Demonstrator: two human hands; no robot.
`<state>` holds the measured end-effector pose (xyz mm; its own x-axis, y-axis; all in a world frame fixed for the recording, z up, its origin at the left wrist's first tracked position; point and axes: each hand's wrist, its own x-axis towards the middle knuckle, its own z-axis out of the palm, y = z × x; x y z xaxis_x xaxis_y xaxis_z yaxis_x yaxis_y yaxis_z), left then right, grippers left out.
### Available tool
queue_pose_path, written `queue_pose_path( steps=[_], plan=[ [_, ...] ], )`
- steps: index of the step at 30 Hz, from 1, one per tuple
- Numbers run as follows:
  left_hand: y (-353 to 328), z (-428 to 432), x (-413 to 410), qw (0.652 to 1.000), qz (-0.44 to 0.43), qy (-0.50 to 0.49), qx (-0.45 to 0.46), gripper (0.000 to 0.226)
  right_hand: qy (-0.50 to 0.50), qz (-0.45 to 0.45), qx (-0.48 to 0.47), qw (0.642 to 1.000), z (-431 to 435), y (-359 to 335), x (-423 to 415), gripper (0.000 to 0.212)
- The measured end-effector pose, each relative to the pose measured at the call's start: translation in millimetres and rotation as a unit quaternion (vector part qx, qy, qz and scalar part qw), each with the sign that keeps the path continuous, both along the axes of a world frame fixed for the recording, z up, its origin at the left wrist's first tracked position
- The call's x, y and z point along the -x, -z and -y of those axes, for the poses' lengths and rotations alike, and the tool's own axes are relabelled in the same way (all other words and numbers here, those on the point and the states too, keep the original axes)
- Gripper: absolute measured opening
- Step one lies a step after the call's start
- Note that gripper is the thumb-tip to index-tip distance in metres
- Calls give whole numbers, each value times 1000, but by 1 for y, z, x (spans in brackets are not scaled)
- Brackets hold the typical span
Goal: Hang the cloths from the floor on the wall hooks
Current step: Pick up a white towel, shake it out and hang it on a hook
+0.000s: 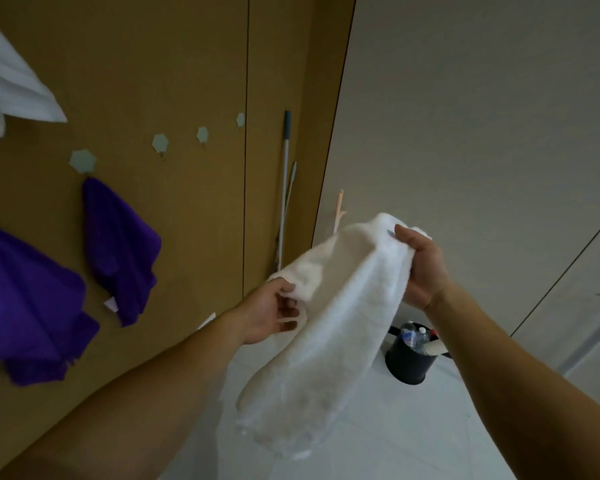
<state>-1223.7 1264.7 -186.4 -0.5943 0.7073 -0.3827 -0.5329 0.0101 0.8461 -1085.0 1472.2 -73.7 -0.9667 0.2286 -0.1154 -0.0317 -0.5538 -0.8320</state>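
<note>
On the brown wall [153,64] at nine o'clock a purple cloth [122,251] hangs; free hexagonal hooks [160,143] climb toward eleven. At centre, the left hand [274,310] and right hand [421,268], apart, each grip the white towel [329,323] by its upper edge. The next move is likely to bring a corner to a hook. A black bin [407,362] stands on the pale floor [430,445] at four.

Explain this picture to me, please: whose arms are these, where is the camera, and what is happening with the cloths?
There is no machine here. A person wears a camera on the head, looking forward and down at their own arms. The left hand and the right hand each grip the upper edge of a white cloth, which hangs down between them. On the brown wall a purple cloth hangs from a hook; the free hooks are beside it. A black bucket stands on the floor.
</note>
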Motion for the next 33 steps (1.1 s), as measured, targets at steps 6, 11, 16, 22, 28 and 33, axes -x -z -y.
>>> queue_pose_path(
  steps=[6, 11, 16, 22, 28, 33],
  plan=[
    [-28, 61, 55, 993, -9, -108, -48, 26, 161, 186, -151, 957, -1, 35, 24, 34],
    [-50, 90, 75, 990, -39, -67, -121, 29, 152, 225, -135, 953, -3, 39, 35, 28],
    [-57, 92, 97, 982, -121, -138, 37, 42, 186, 244, -178, 935, -18, 35, 60, 41],
    [-70, 102, 123, 893, -292, -240, 242, 39, 132, 236, -192, 943, -44, 50, 80, 22],
    [-86, 82, 134, 884, -259, -261, 289, 20, 125, 115, -102, 980, -62, 45, 127, 16],
    [-102, 69, 146, 894, -203, -275, 290, 13, 76, 88, -75, 990, -93, 48, 161, 12]
  ],
)
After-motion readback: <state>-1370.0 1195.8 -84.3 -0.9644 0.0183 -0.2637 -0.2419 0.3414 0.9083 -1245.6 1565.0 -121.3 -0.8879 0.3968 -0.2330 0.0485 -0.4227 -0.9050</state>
